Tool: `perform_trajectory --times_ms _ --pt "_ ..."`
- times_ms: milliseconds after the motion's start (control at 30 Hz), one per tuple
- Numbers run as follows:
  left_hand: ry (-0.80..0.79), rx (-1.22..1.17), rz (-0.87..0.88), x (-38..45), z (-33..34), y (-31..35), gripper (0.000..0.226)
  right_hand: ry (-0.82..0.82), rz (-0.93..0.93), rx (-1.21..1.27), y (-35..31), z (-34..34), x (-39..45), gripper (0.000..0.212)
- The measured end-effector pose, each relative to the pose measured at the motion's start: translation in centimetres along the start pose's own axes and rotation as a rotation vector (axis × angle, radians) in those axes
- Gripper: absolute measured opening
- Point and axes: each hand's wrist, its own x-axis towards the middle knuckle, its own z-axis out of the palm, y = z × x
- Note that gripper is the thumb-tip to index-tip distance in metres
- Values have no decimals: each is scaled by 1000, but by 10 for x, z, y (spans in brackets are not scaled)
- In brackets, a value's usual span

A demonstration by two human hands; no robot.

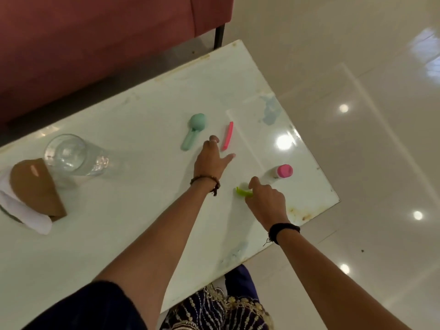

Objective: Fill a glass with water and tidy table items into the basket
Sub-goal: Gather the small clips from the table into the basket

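A clear glass point(71, 154) stands at the left of the white table point(133, 225); water shows in its lower part. A teal scoop-like tool point(193, 133) and a pink clip point(227, 136) lie at mid-table. My left hand point(210, 158) reaches toward them with fingers spread, just short of the pink clip. My right hand point(265, 200) pinches a lime green clip point(242, 192) lying on the table. A small white bottle with a pink cap point(282, 172) stands just beyond that hand. No basket is in view.
A brown paper holder with white cloth point(33, 196) sits at the table's left edge. A maroon sofa point(95, 39) lies behind the table. The glossy tiled floor point(357, 139) stretches to the right, past the table's right edge.
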Motion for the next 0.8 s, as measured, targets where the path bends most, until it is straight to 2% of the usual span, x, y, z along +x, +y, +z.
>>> perform_trajectory --times_ms 200,300,467,633,800 --pt "107 89 -3 20 17 22 23 -30 -74 57 13 0 10 17" --pt "141 -83 -113 2 13 18 13 -42 -20 211 13 -5 6 16" --pt "250 -421 -242 -67 -9 -4 9 -85 31 529 -5 -15 -13 19" --pt "387 -663 -480 -137 -45 -41 4 -151 -55 705 -44 -11 -33 13" --pt "541 -810 -567 -197 -92 -91 2 -222 -189 735 -112 8 -68 8"
